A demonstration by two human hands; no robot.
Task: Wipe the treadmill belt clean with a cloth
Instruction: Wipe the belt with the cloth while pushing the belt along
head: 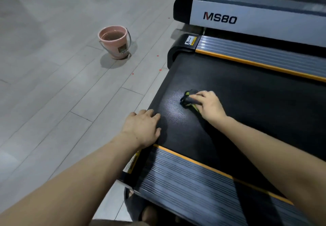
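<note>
From my head camera, my right hand sits right of centre, fingers curled over a dark cloth with yellow-green trim, pressing it onto the black treadmill belt. My left hand lies flat with fingers relaxed on the belt's rear edge, lower centre. A pink bucket holding water stands on the grey floor, upper left.

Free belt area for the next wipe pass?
Bare black treadmill belt lies between the right hand gripping the dark cloth and the far orange-edged rail. Crowded at the near corner, where the left hand rests.
</note>
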